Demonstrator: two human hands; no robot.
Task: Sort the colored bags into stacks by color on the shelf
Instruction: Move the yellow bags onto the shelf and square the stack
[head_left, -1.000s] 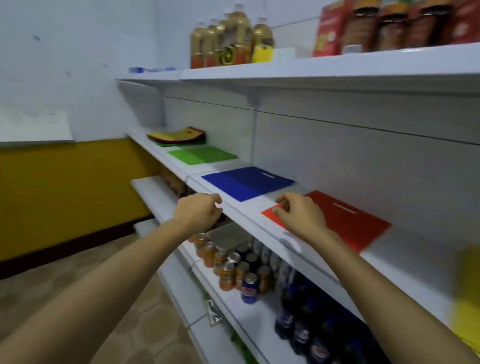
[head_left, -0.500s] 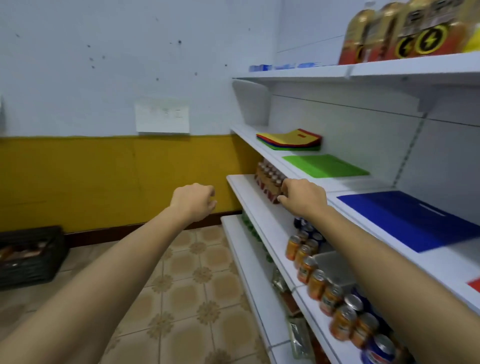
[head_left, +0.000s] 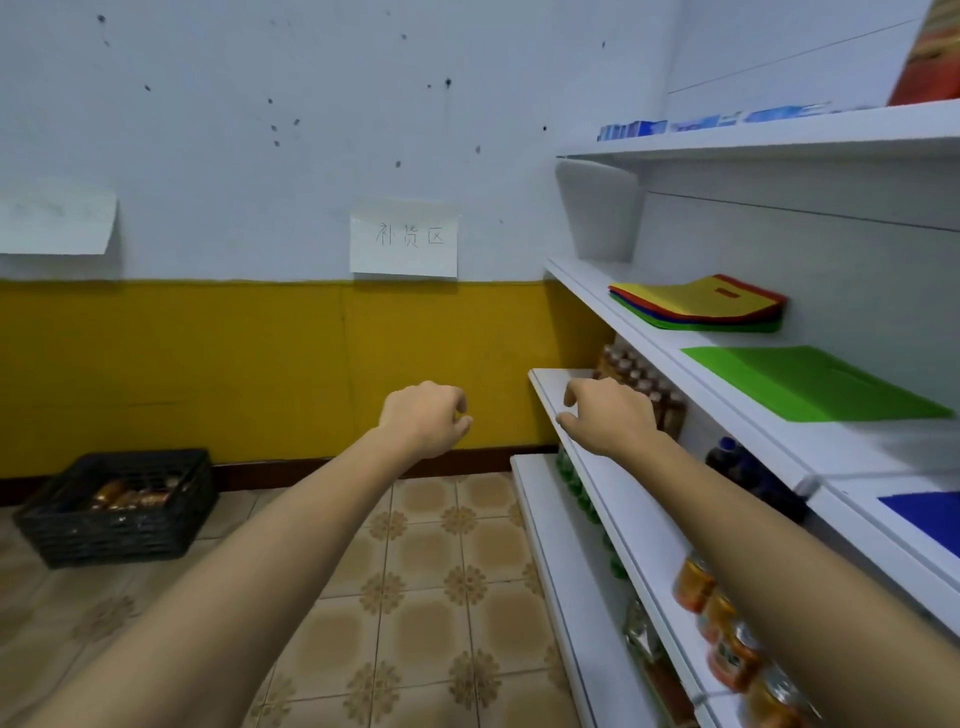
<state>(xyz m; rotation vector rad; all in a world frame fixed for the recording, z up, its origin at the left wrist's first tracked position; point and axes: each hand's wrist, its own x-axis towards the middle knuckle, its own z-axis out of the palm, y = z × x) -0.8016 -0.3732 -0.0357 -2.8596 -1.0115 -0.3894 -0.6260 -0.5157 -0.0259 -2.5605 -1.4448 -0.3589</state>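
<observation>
Left hand (head_left: 423, 418) clenched, empty. Right hand (head_left: 608, 415) relaxed, holding nothing, in front of the lower shelf's (head_left: 597, 483) far end. On the shelf (head_left: 587, 283) above: mixed stack (head_left: 696, 304) at far end, green bag (head_left: 810, 384) beside it, blue bag (head_left: 924, 519) nearer.

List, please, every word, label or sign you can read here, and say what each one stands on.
"补货区": handwritten on the paper sign on the wall.
Left paper sheet: too faint to read.
Blue boxes on the top shelf: blurred.
Red patch on the yellow bag: too small.
Orange cans: labels blurred.
</observation>
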